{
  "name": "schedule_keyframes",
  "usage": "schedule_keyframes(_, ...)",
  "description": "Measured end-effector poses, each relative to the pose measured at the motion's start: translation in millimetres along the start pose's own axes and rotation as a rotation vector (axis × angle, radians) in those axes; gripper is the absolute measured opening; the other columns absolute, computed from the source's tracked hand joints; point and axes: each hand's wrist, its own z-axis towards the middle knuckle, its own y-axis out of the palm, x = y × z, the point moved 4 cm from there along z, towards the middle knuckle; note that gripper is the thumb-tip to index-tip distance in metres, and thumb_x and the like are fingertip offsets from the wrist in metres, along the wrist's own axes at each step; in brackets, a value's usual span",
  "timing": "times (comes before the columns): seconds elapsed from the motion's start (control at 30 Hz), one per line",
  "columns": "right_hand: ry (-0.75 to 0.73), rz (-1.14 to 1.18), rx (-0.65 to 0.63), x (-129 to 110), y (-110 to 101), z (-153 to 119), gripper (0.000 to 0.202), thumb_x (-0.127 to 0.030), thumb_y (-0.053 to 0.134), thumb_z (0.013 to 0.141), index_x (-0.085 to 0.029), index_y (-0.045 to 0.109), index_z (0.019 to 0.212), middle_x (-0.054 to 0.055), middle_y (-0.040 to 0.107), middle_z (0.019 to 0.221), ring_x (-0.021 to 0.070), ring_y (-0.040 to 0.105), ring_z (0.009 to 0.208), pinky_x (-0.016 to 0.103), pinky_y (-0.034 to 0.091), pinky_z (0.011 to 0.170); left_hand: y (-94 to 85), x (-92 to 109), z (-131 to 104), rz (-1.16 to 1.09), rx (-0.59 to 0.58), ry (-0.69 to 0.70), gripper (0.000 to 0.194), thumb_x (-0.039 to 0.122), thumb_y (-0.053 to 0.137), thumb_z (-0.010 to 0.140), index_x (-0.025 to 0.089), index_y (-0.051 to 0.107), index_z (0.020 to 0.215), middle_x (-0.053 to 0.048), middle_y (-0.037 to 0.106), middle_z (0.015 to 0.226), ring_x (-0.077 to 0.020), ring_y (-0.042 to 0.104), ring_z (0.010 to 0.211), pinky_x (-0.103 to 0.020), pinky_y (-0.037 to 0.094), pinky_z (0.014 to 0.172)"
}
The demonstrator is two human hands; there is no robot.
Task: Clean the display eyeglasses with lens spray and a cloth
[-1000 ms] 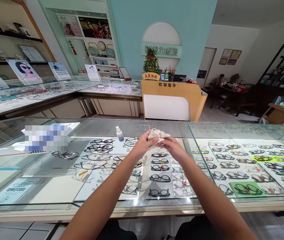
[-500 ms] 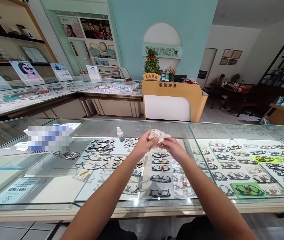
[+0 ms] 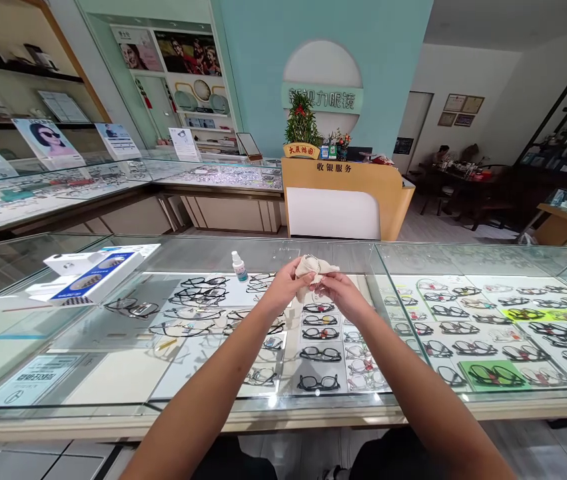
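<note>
A crumpled beige cloth (image 3: 317,267) is held up over the glass counter between my two hands. My left hand (image 3: 284,287) is closed round its left side, with the thumb pressed on the front. At the cloth's lower right, my right hand (image 3: 342,292) pinches with bent fingers. A thin dark line shows along the top of the cloth; whatever is wrapped inside is hidden. Left of my hands, a small white spray bottle (image 3: 238,267) with a blue-green lower part stands upright on the glass.
Below the glass of the counter (image 3: 313,405) lie rows of eyeglasses (image 3: 320,353). More glasses (image 3: 133,307) sit toward the left, near a blue and white box (image 3: 96,277). A wooden cashier desk (image 3: 398,200) stands beyond the counter. A person (image 3: 442,157) sits far back right.
The cloth has shifted slightly in my fingers, and more of it hangs below my left thumb. The view has moved a little; the bottle stands where it was.
</note>
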Motion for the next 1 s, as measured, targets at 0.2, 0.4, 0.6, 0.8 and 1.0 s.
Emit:
schedule_keyframes(0.2,-0.016,-0.159,-0.056,5.8,3.0,-1.4,0.029,-0.050,0.077,0.086,-0.021,0.081,0.085,0.006,0.077,0.090,0.0187,0.058,0.081,0.035,0.043,0.082,5.5,-3.2,-1.6,0.049,0.143,0.040,0.047,0.065,0.068,0.093,0.020,0.058,0.084,0.003,0.057,0.056,-0.0141,0.052,0.052,-0.027,0.041,0.054)
schedule_keyframes(0.4,0.001,0.002,-0.032,-4.2,-5.1,-1.0,0.030,-0.048,0.085,0.078,-0.020,0.079,0.082,0.007,0.076,0.088,0.0203,0.063,0.086,0.035,0.043,0.083,-1.8,-2.8,1.4,-0.037,0.048,-0.014,0.049,0.060,0.081,0.084,0.016,0.065,0.099,-0.002,0.068,0.077,-0.0168,0.063,0.070,-0.029,0.049,0.066)
schedule_keyframes(0.6,-0.039,-0.053,-0.038,7.0,1.3,0.3,0.029,-0.048,0.085,0.078,-0.022,0.081,0.088,0.006,0.076,0.089,0.0195,0.060,0.083,0.035,0.043,0.081,11.0,4.3,-4.9,-0.002,0.112,0.047,0.045,0.053,0.086,0.081,0.019,0.061,0.097,0.004,0.060,0.064,-0.0129,0.055,0.056,-0.027,0.045,0.057)
schedule_keyframes(0.8,-0.065,-0.131,-0.055,0.3,6.7,-5.3,0.028,-0.050,0.078,0.086,-0.021,0.083,0.088,0.006,0.077,0.093,0.0200,0.059,0.086,0.036,0.043,0.086,9.9,6.2,-5.2,-0.033,0.138,0.056,0.051,0.068,0.069,0.091,0.019,0.059,0.080,0.001,0.057,0.057,-0.0142,0.054,0.053,-0.029,0.043,0.055)
schedule_keyframes(1.0,-0.048,-0.004,0.003,-2.2,1.6,-3.1,0.031,-0.052,0.086,0.076,-0.023,0.080,0.084,0.006,0.075,0.089,0.0213,0.061,0.085,0.037,0.044,0.083,6.8,2.3,-1.9,-0.147,0.056,0.005,0.049,0.049,0.091,0.076,0.018,0.065,0.104,0.000,0.067,0.079,-0.0147,0.061,0.068,-0.030,0.051,0.068)
